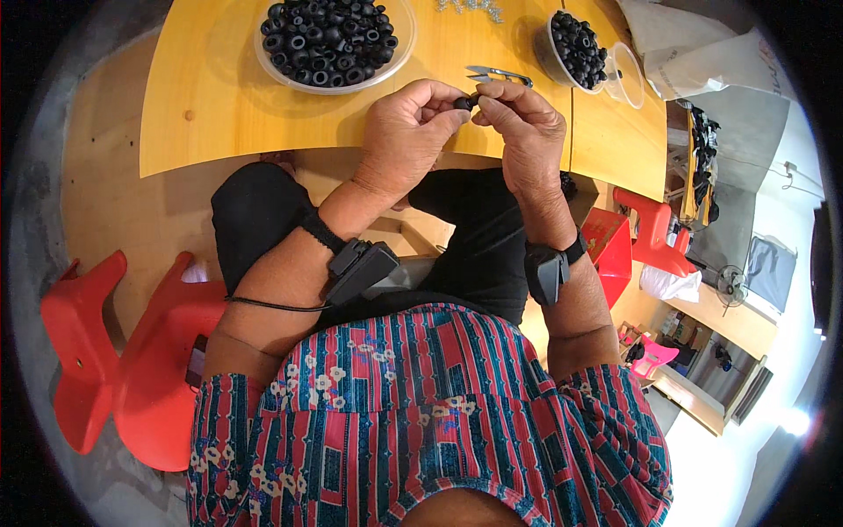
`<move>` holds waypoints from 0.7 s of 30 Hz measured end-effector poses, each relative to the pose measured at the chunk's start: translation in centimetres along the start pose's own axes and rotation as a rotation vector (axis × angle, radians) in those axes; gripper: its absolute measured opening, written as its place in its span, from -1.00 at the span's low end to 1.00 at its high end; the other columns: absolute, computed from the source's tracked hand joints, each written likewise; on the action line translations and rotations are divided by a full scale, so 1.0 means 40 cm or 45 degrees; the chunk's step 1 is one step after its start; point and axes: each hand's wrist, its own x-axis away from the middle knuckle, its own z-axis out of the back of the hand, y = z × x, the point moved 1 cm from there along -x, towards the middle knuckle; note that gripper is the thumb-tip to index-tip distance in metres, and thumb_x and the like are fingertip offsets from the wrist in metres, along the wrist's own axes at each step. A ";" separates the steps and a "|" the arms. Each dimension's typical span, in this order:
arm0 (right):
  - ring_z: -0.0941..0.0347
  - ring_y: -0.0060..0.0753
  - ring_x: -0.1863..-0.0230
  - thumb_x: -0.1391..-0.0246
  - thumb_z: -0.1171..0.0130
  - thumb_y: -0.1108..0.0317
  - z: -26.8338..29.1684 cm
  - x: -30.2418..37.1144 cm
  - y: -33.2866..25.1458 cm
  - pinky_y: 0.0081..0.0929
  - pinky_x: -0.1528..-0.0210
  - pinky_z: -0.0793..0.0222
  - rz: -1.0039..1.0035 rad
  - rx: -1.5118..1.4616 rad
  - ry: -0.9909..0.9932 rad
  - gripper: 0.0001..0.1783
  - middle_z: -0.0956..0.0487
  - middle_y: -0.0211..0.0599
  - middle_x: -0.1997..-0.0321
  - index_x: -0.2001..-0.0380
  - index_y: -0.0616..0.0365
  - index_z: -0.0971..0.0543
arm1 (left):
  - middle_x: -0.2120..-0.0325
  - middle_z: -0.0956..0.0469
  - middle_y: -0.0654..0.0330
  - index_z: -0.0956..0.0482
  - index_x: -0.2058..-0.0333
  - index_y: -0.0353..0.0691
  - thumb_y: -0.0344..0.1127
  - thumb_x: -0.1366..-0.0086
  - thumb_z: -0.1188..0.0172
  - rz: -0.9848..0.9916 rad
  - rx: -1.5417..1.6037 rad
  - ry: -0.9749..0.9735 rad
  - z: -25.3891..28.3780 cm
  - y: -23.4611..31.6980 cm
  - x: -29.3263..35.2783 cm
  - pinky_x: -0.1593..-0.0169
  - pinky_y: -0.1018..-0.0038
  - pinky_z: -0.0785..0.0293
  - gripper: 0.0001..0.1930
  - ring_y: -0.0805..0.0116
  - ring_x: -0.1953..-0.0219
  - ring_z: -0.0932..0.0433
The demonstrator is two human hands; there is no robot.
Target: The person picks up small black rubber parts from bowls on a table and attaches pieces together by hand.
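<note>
Head view, only one I have. Landmark: big clear round tub on the wooden table, full of black ring-shaped caps, look like rubber.

Small black rounded piece: off the tub's right side, toward me, held up over the table in my fingertips. Similar look to the tub's contents; exact shape too small to read.

My left hand: thumb and index pinched on the piece's left part, other fingers curled in. Sits just to my side of the tub, slightly right.
My right hand: thumb and index closed on its right end, farther right of the tub. Can't tell if that's one part or two joined.

Key relation: piece lies between the two pinches, long axis apparently left-right, right end a bit raised. Left hand nearer its bulk, and nearer the tub.

Thread snips: right of the tub, just past my right fingertips, blades toward the tub, untouched.
Smaller clear tub with more black pieces: well right of the big one, clear round lid farther right.
Clear or silvery bits: right of the big tub, far side.
</note>
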 end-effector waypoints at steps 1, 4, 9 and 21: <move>-0.46 -0.60 0.42 0.08 -0.19 0.60 -0.002 0.000 0.000 -0.67 0.31 -0.40 0.041 0.055 -0.006 -0.85 -0.59 -0.36 0.40 0.35 0.31 -0.60 | 0.50 -0.55 0.26 -0.54 0.30 -0.36 -0.50 -0.12 -0.20 -0.001 0.000 0.002 0.000 -0.001 0.000 0.39 0.68 -0.44 -0.85 0.63 0.47 -0.47; -0.45 -0.65 0.42 0.08 -0.19 0.62 -0.008 0.005 -0.001 -0.69 0.31 -0.39 0.180 0.213 0.008 -0.85 -0.59 -0.40 0.40 0.36 0.29 -0.60 | 0.51 -0.55 0.27 -0.55 0.31 -0.37 -0.49 -0.11 -0.21 -0.062 -0.073 0.036 -0.001 -0.004 0.000 0.41 0.69 -0.43 -0.85 0.63 0.48 -0.47; -0.45 -0.66 0.40 0.08 -0.18 0.62 -0.013 0.008 0.004 -0.69 0.28 -0.39 0.400 0.385 0.018 -0.85 -0.59 -0.42 0.40 0.36 0.27 -0.60 | 0.51 -0.55 0.28 -0.55 0.31 -0.37 -0.49 -0.12 -0.21 -0.046 -0.037 0.038 -0.001 -0.001 -0.003 0.40 0.69 -0.43 -0.85 0.63 0.49 -0.46; -0.49 -0.57 0.39 0.05 -0.18 0.59 0.000 0.002 -0.008 -0.65 0.27 -0.43 0.018 0.021 -0.044 -0.80 -0.59 -0.33 0.39 0.28 0.34 -0.57 | 0.50 -0.54 0.27 -0.54 0.30 -0.37 -0.49 -0.13 -0.19 -0.003 0.060 0.014 -0.001 -0.005 0.000 0.45 0.71 -0.42 -0.85 0.64 0.50 -0.45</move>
